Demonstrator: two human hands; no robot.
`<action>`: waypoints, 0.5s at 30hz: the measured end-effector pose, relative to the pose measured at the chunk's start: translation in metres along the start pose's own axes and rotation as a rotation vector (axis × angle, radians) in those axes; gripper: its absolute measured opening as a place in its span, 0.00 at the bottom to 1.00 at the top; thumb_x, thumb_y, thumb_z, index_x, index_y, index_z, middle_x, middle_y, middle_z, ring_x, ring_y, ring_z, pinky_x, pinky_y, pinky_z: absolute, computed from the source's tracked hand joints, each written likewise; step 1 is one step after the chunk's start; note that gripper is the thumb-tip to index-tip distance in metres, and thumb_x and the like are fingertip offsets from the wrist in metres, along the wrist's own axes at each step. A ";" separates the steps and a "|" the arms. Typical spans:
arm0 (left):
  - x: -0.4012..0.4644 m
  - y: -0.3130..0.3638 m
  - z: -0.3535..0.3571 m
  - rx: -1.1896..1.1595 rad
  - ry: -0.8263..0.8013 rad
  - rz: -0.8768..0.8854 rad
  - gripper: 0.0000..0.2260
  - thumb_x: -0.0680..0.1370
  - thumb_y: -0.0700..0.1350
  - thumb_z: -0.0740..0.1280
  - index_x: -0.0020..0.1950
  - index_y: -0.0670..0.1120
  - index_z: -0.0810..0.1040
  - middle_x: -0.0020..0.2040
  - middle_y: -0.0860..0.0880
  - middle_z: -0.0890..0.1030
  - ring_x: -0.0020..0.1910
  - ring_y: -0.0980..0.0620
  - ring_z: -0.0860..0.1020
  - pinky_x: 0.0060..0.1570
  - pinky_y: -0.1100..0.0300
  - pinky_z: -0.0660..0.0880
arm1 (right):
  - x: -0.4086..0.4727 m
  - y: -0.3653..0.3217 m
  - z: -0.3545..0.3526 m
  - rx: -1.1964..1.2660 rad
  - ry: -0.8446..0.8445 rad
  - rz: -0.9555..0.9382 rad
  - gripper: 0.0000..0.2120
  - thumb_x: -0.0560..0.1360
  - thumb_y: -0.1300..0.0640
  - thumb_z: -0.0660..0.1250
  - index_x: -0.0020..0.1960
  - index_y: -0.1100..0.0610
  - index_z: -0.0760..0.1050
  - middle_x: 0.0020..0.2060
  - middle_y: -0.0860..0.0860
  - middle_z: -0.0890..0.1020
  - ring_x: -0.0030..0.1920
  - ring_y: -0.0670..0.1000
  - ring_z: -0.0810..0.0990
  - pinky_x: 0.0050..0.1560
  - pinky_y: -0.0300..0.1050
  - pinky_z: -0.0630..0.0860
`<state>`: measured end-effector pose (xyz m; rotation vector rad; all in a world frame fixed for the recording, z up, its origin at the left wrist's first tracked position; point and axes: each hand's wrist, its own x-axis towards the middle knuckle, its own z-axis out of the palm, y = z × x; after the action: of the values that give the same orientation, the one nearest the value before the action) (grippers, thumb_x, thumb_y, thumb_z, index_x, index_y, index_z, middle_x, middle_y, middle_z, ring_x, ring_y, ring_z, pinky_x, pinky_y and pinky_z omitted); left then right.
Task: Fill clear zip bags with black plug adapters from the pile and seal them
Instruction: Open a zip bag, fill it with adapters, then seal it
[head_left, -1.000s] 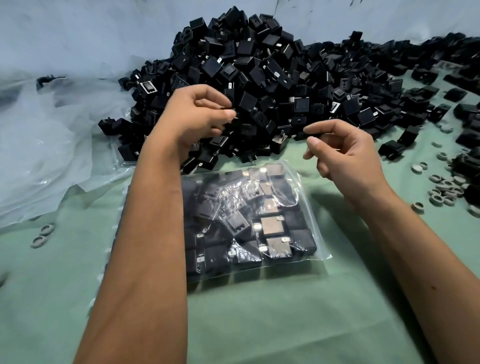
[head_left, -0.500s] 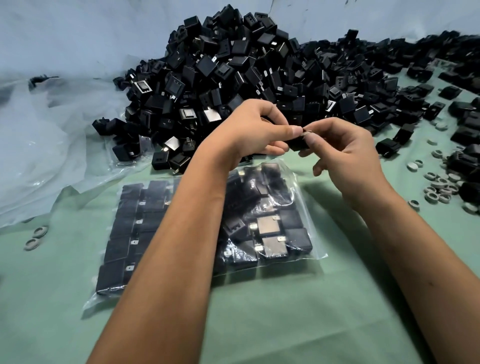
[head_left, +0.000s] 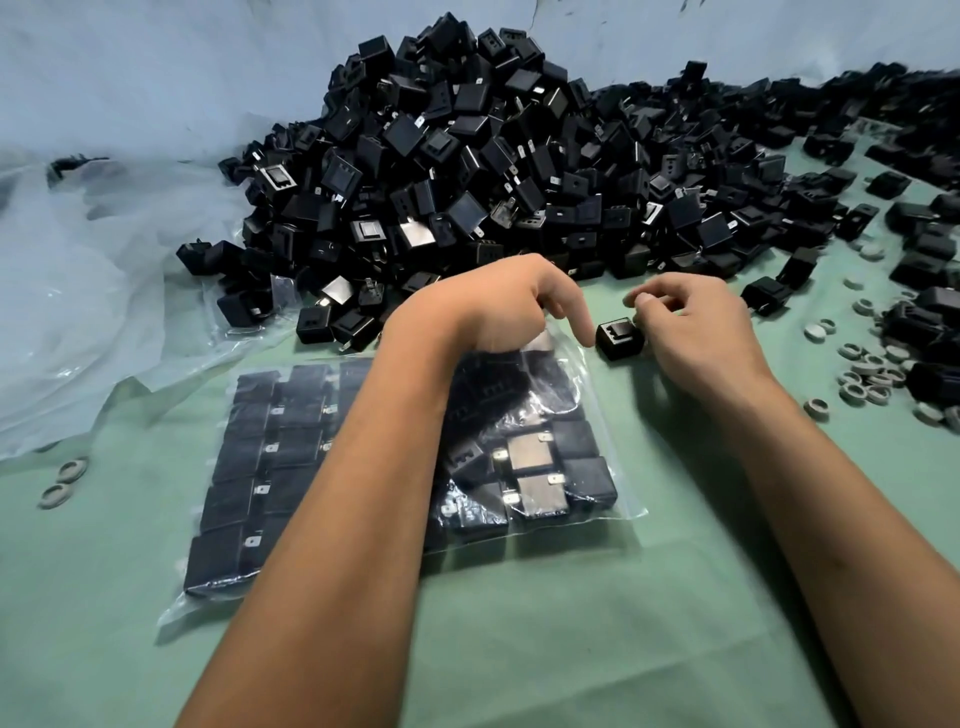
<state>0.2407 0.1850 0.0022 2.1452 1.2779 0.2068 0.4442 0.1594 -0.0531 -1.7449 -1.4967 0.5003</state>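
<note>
A big pile of black plug adapters fills the back of the green table. In front of it lie two clear zip bags. The left bag is packed with neat rows of adapters. The right bag holds loosely laid ones, and my forearm hides where the two bags meet. My left hand grips the right bag's top edge, its index finger pointing down at a single adapter just outside the bag's mouth. My right hand holds that adapter from the right with curled fingers.
Loose adapters spread along the right side of the table. Several grey-white rings lie to the right, and two rings lie at the left. Crumpled clear plastic sheeting covers the left rear. Bare green cloth lies in front.
My left hand came from the pile to meet the right hand on one adapter. Both then dropped to the table at the right bag's mouth, and the left bag came out from behind my forearm.
</note>
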 end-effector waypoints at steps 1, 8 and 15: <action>0.000 0.000 -0.001 0.019 0.008 -0.005 0.28 0.76 0.29 0.59 0.45 0.61 0.86 0.38 0.58 0.73 0.33 0.68 0.73 0.36 0.64 0.66 | 0.001 0.000 -0.001 0.015 -0.035 -0.031 0.09 0.81 0.54 0.65 0.55 0.51 0.83 0.44 0.49 0.84 0.41 0.49 0.81 0.42 0.40 0.72; -0.001 -0.001 -0.009 0.044 -0.025 0.028 0.14 0.79 0.35 0.66 0.43 0.53 0.84 0.31 0.59 0.77 0.31 0.60 0.73 0.36 0.63 0.71 | -0.004 0.000 -0.001 -0.095 -0.308 -0.230 0.16 0.71 0.58 0.80 0.57 0.46 0.83 0.43 0.48 0.85 0.35 0.48 0.79 0.40 0.37 0.78; -0.007 -0.010 -0.014 0.017 -0.033 0.072 0.06 0.77 0.44 0.75 0.46 0.57 0.84 0.48 0.57 0.81 0.52 0.57 0.78 0.52 0.57 0.73 | -0.008 -0.003 -0.014 0.357 -0.458 -0.254 0.17 0.68 0.65 0.82 0.53 0.51 0.84 0.42 0.46 0.86 0.38 0.44 0.80 0.39 0.37 0.79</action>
<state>0.2231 0.1884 0.0087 2.2024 1.1891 0.1907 0.4507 0.1482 -0.0438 -1.1909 -1.7781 1.0118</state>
